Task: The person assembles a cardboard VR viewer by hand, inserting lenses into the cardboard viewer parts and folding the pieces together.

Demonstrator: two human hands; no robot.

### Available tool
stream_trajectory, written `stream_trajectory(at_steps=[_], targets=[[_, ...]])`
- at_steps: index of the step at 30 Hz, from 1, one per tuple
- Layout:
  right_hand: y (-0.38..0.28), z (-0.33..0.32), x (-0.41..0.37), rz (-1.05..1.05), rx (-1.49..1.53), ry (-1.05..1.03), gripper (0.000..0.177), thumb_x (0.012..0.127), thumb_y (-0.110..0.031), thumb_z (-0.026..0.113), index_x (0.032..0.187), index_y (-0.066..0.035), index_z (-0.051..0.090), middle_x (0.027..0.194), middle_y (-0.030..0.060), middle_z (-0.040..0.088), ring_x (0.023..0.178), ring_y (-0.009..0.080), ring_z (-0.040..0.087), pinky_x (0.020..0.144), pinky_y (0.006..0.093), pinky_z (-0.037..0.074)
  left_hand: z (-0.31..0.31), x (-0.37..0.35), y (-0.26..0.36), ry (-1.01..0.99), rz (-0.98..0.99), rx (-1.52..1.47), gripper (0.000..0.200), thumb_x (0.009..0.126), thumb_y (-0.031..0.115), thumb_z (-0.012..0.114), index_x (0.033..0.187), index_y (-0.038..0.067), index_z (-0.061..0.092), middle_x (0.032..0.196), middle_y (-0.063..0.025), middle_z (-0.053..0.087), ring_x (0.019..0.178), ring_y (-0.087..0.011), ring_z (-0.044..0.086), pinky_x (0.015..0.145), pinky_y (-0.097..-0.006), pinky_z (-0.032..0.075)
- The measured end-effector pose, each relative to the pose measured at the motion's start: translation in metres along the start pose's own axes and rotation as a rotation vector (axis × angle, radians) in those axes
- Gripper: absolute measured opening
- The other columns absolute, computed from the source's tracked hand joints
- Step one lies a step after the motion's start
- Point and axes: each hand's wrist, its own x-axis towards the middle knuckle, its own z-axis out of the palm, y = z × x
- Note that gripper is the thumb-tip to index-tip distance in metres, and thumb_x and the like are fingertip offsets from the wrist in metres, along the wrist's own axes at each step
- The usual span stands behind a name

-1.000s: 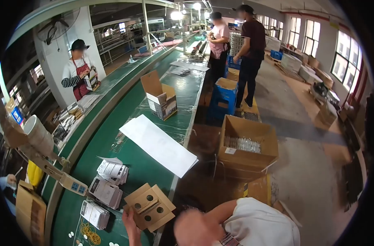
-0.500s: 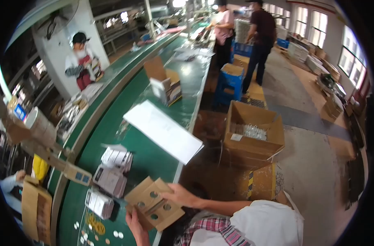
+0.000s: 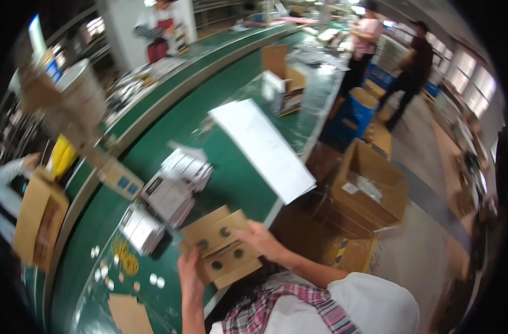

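A brown cardboard piece with several round holes is held between my two hands at the near edge of the green table. My left hand grips its left edge. My right hand grips its upper right edge, fingers on its face. Just beyond it on the green surface lie stacks of printed leaflets and a nearer stack. Yellow rubber bands and small round discs are scattered to the left. A flat cardboard piece rests at the bottom.
White sheets lie across the green table. Past them stands an open carton. On the floor at right is a large cardboard box, with a blue stool behind. Several people stand or work around the line.
The view has swung left and downward, so the table items appear farther right. Both hands still hold the cardboard piece, now turned slightly. The flat cardboard at the bottom has come into view.
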Motion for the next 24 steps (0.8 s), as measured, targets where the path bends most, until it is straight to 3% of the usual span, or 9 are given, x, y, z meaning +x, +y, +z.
stream_trajectory(at_steps=[2, 6, 9, 12, 16, 19, 24], targets=[[0.008, -0.001, 0.008, -0.105, -0.085, 0.027, 0.032, 0.092, -0.019, 0.056, 0.117, 0.002, 0.055, 0.106, 0.0036, 0.062, 0.093, 0.0087, 0.056, 0.082, 0.0255, 0.047, -0.006, 0.005, -0.006, -0.010, 0.002, -0.076, 0.034, 0.087, 0.017, 0.061, 0.116, 0.000, 0.055, 0.109, -0.0084, 0.062, 0.099, -0.0193, 0.059, 0.086, -0.0336, 0.046], [0.005, -0.001, 0.010, -0.056, 0.011, 0.018, 0.032, 0.093, -0.019, 0.054, 0.117, 0.001, 0.055, 0.104, 0.0023, 0.061, 0.090, 0.0086, 0.056, 0.081, 0.0254, 0.047, 0.000, 0.000, -0.009, 0.056, 0.015, 0.000, 0.034, 0.090, 0.018, 0.059, 0.116, -0.002, 0.052, 0.107, -0.0095, 0.061, 0.095, -0.0200, 0.061, 0.080, -0.0340, 0.050], [0.003, -0.002, 0.009, -0.013, 0.000, -0.009, 0.033, 0.093, -0.021, 0.055, 0.117, 0.000, 0.055, 0.101, 0.0019, 0.061, 0.087, 0.0082, 0.056, 0.079, 0.0252, 0.047, -0.003, 0.000, -0.007, -0.024, 0.039, 0.018, 0.035, 0.090, 0.015, 0.060, 0.117, -0.006, 0.051, 0.109, -0.0138, 0.060, 0.095, -0.0211, 0.061, 0.084, -0.0338, 0.049], [0.008, -0.001, 0.011, -0.038, 0.055, 0.016, 0.035, 0.091, -0.021, 0.058, 0.119, 0.000, 0.056, 0.104, 0.0033, 0.061, 0.089, 0.0081, 0.055, 0.080, 0.0242, 0.046, 0.001, 0.001, -0.005, -0.082, 0.077, 0.003, 0.037, 0.090, 0.015, 0.061, 0.118, -0.005, 0.050, 0.110, -0.0129, 0.060, 0.093, -0.0212, 0.062, 0.082, -0.0340, 0.050], [-0.003, -0.001, 0.012, -0.013, -0.036, 0.053, 0.028, 0.091, -0.018, 0.058, 0.113, -0.001, 0.059, 0.100, 0.0034, 0.065, 0.087, 0.0093, 0.059, 0.074, 0.0252, 0.050, 0.000, 0.002, -0.008, 0.009, -0.062, -0.125, 0.034, 0.091, 0.018, 0.059, 0.119, -0.001, 0.053, 0.110, -0.0081, 0.062, 0.098, -0.0184, 0.059, 0.085, -0.0324, 0.047], [-0.003, 0.001, 0.010, 0.074, 0.044, 0.074, 0.028, 0.092, -0.020, 0.056, 0.112, -0.001, 0.059, 0.097, 0.0040, 0.063, 0.085, 0.0088, 0.058, 0.077, 0.0258, 0.048, 0.000, -0.003, -0.005, 0.102, -0.108, -0.067, 0.032, 0.094, 0.024, 0.053, 0.116, 0.000, 0.055, 0.110, -0.0076, 0.061, 0.098, -0.0178, 0.058, 0.085, -0.0316, 0.046], [0.008, -0.001, 0.016, 0.096, 0.012, 0.028, 0.027, 0.094, -0.022, 0.052, 0.110, 0.000, 0.057, 0.099, 0.0037, 0.061, 0.089, 0.0080, 0.055, 0.080, 0.0238, 0.045, -0.003, -0.007, -0.002, 0.027, -0.096, -0.083, 0.035, 0.099, 0.029, 0.043, 0.113, 0.000, 0.056, 0.111, -0.0091, 0.060, 0.098, -0.0169, 0.057, 0.085, -0.0311, 0.045]])
